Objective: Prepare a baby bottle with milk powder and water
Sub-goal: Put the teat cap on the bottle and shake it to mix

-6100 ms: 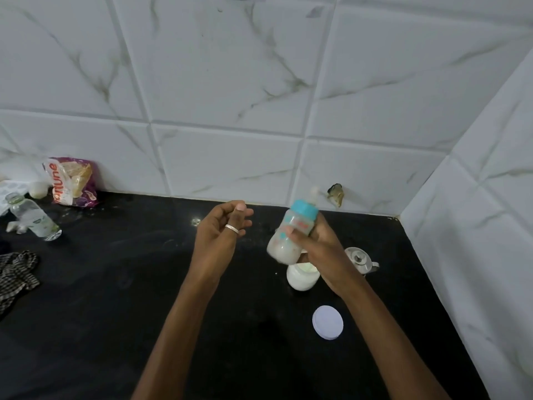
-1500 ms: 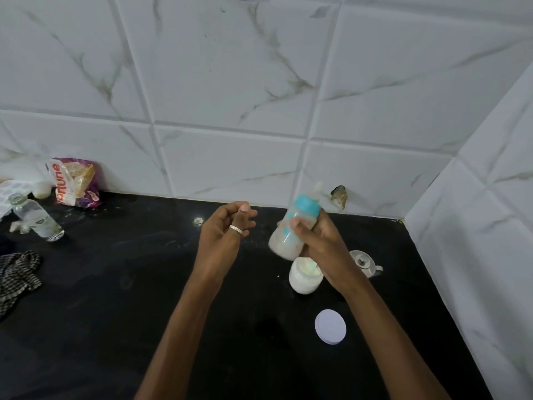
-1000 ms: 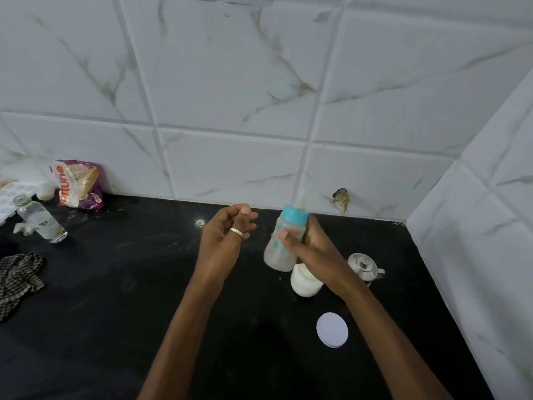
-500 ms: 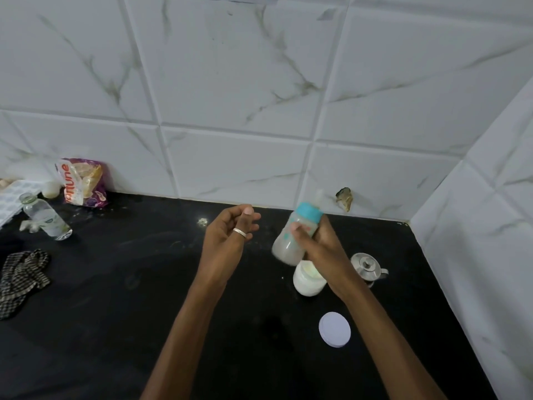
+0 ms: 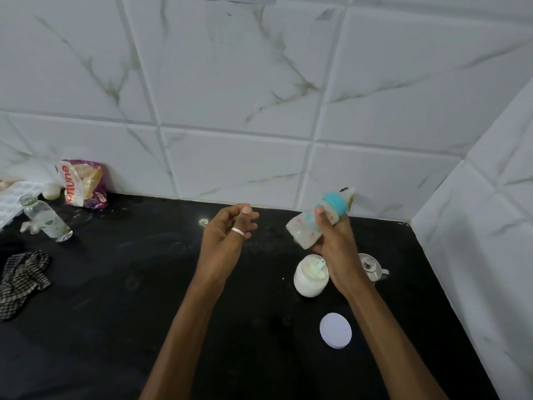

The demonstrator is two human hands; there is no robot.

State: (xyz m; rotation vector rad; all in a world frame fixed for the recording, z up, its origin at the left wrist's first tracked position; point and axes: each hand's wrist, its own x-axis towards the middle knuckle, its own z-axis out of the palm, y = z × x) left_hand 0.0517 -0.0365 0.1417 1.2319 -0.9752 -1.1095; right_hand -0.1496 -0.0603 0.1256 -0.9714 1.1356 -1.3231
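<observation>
- Black stone countertop (image 5: 115, 327): the ground plane; the jar and the lid listed below stand on its right-hand part.
- My right hand (image 5: 336, 243): fingers and thumb wrapped round the bottle's body, carrying it in the air above and just behind the jar.
- My left hand (image 5: 227, 238): raised, fingers loosely curled and holding nothing (a silver ring (image 5: 238, 231) shows on one finger); it lies to the left of the bottle, near it but not touching.
- Translucent plastic baby bottle with a teal screw collar (image 5: 305, 229): its long axis is tilted, teat end up and right toward the white tiled wall (image 5: 230, 82), base down and left toward my left hand. Its outline is blurred and its contents look cloudy white, so I judge that mixing is the step in hand. Only the right hand has it; the base is the end nearest the left.
- Open white jar of milk powder (image 5: 310, 281): upright, directly below my right wrist.
- Flat round white lid (image 5: 335, 330): lying nearer me than the jar, apart from it.
</observation>
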